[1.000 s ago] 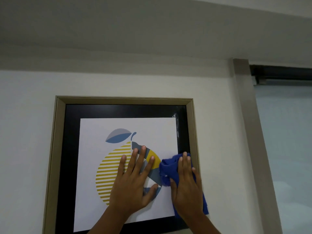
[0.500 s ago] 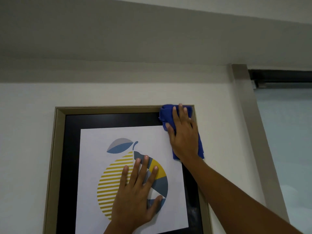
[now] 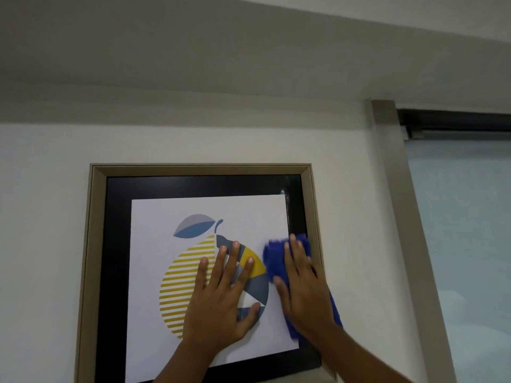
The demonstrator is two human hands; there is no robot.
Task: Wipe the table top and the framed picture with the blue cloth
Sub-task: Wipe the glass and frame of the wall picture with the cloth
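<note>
The framed picture [image 3: 110, 244] hangs on the white wall: a beige frame, a black mat and a white print of a yellow and blue fruit. My left hand [image 3: 221, 294] lies flat on the print's middle, fingers spread. My right hand [image 3: 304, 288] presses the blue cloth [image 3: 272, 258] against the glass at the print's right edge, beside the black mat. The cloth sticks out above my fingers and below my palm. No table top is in view.
A beige vertical trim [image 3: 398, 217] runs down the wall right of the picture. Beyond it is a pale frosted window [image 3: 464, 230] with a dark roller rail [image 3: 453, 123] on top. A ceiling beam spans above.
My right hand slid the cloth up the frame's right side to its top right corner, then back down to mid height. My left hand stayed flat on the print.
</note>
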